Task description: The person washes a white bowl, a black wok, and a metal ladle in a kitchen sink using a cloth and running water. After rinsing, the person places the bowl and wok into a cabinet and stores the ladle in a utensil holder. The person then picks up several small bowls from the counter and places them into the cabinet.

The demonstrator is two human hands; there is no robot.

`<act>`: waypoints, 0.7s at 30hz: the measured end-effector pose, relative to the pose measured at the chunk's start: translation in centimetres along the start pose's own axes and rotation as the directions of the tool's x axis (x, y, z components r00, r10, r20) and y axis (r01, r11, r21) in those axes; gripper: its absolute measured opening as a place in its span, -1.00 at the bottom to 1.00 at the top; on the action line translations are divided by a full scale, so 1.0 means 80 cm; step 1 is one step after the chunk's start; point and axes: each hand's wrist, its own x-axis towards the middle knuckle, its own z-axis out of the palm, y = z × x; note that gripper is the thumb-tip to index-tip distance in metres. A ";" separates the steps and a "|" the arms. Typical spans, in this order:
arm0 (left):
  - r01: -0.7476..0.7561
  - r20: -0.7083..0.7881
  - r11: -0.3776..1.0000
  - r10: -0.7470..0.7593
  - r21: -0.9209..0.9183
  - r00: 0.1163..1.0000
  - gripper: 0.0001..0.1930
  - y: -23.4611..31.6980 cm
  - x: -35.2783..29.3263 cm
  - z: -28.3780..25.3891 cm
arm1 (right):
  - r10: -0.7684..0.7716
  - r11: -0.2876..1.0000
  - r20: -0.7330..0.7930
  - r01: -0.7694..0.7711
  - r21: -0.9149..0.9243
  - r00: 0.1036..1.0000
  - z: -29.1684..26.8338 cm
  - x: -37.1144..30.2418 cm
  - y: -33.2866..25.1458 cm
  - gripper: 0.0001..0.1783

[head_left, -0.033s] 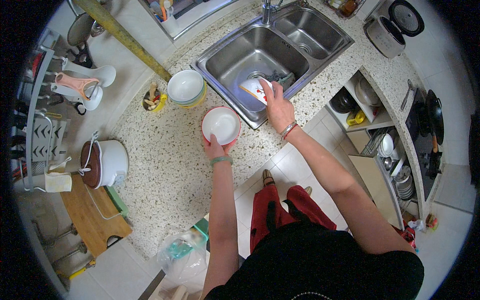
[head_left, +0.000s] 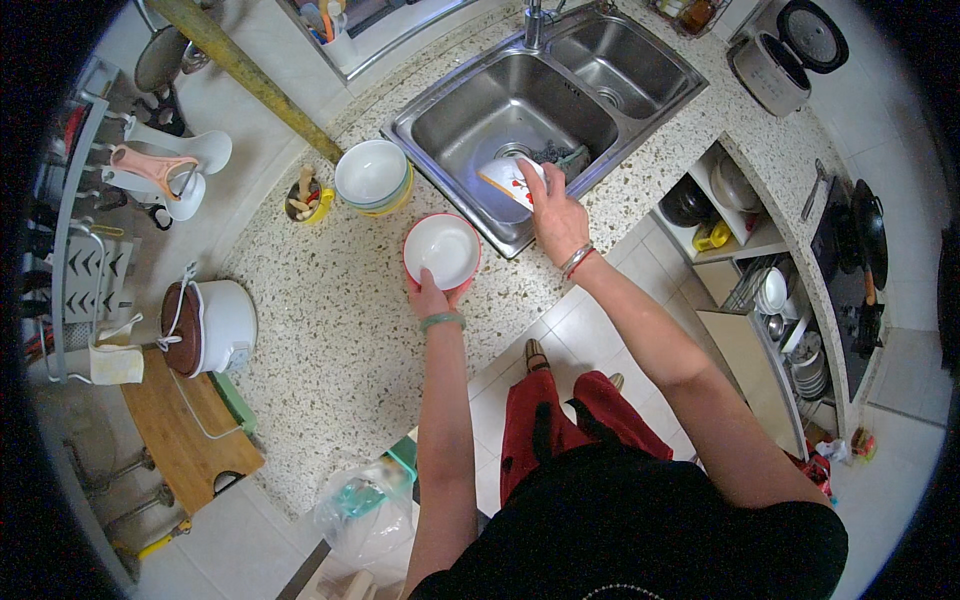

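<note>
My left hand (head_left: 433, 293) grips a white bowl with a red rim (head_left: 443, 248) over the speckled counter, thumb inside and fingers beneath. In my right hand (head_left: 556, 208) a white bowl with a red pattern (head_left: 510, 180) is tilted over the front of the large sink basin (head_left: 480, 115). Under that bowl, by the drain, lies a dark, crumpled cloth-like thing (head_left: 570, 160). A stack of bowls (head_left: 372, 172), white inside with yellow and green outsides, stands left of the sink. Beside the stack is a yellow-handled cup (head_left: 308, 197) holding small items.
A white pot with a brown lid (head_left: 222, 325) stands at the left near a wooden cutting board (head_left: 195, 440). The faucet (head_left: 533, 25) rises behind the sink. An open rice cooker (head_left: 775, 75) sits at the back right. Below the counter, a dish drawer (head_left: 790, 340) is pulled out.
</note>
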 end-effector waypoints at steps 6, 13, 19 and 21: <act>-0.074 0.019 0.997 0.074 0.027 0.997 -0.60 -0.002 0.009 -0.014 | -0.061 0.998 -0.078 0.063 0.024 0.995 0.005 -0.001 0.000 -0.29; 0.151 -0.043 0.978 -0.158 -0.143 0.986 -0.50 -0.062 -0.058 -0.012 | 0.537 0.065 0.383 -0.489 0.870 0.752 0.015 -0.007 0.023 -0.40; 0.042 0.333 0.999 -0.030 -0.028 0.942 -0.33 -0.088 -0.108 0.084 | 0.303 -0.453 0.580 -0.421 0.786 0.757 -0.034 -0.043 0.037 -0.45; -0.025 0.398 0.997 0.051 -0.071 0.916 -0.34 -0.078 -0.118 0.125 | 0.285 -0.535 0.530 -0.326 0.779 0.799 -0.051 -0.060 0.051 -0.47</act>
